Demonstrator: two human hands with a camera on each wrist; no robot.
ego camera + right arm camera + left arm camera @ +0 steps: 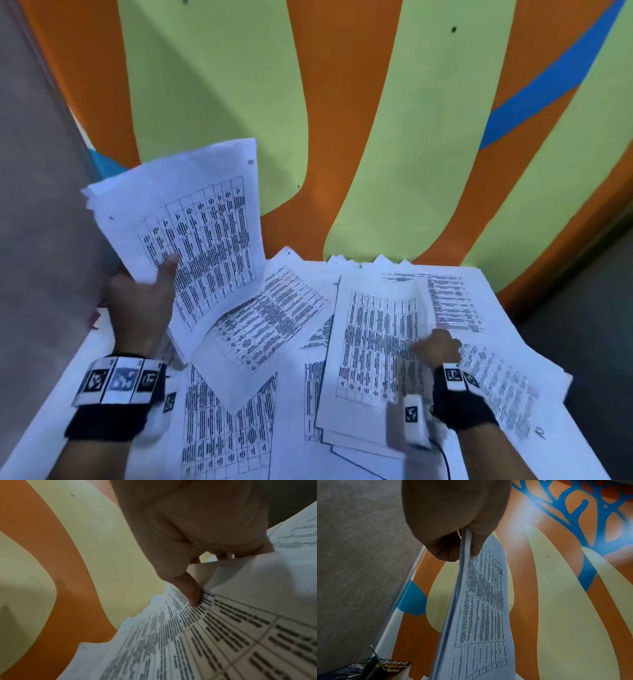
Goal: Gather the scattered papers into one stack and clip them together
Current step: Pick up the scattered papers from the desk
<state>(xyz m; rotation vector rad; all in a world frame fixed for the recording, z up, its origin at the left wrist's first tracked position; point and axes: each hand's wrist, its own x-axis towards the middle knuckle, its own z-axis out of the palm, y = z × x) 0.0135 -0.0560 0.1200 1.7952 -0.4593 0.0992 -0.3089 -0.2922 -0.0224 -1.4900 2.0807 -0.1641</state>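
Orange, green and blue shapes cover the wall [342, 102] behind a counter [41, 404] strewn with printed papers [260, 318]. Nearest, loose sheets overlap across the counter in front of both wrists. Right of the papers' middle, the right hand [436, 346] lies on a sheet [373, 346], its grip pinching that sheet's right edge, thumb [192, 592] on top and fingers below, so the edge curls up. Left of the papers and above them, the left hand [140, 301] holds a stack [191, 233] tilted upright, its grip pinching the lower edge. Beyond the stack's far end, low at the counter's left edge, lies a dark book [368, 669].
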